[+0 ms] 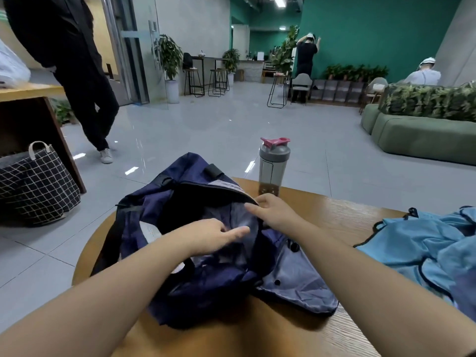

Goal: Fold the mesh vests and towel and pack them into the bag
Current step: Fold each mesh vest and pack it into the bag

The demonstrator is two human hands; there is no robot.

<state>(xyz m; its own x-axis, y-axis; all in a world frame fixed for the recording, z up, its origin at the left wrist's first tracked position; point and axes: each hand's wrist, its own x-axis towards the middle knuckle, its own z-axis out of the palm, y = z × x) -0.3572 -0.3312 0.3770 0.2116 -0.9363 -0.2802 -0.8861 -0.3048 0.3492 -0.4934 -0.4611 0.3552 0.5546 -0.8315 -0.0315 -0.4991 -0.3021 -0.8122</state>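
- Navy bag (180, 253) slumped on round wooden desk (322, 215), mouth gaping toward the wearer, ready for packing.
- Right hand (273, 212) at the far rim of the opening, fingers curled on the fabric edge, likely holding the mouth wide.
- Left hand (213, 235) over the opening, index finger extended, remaining fingers loosely bent, gripping nothing (probably spreading the lining).
- Blue mesh vests (425, 248) heaped unfolded at the right of the desk, apart from bag; towel not identifiable.
- Shaker bottle (273, 168) upright just behind the bag.
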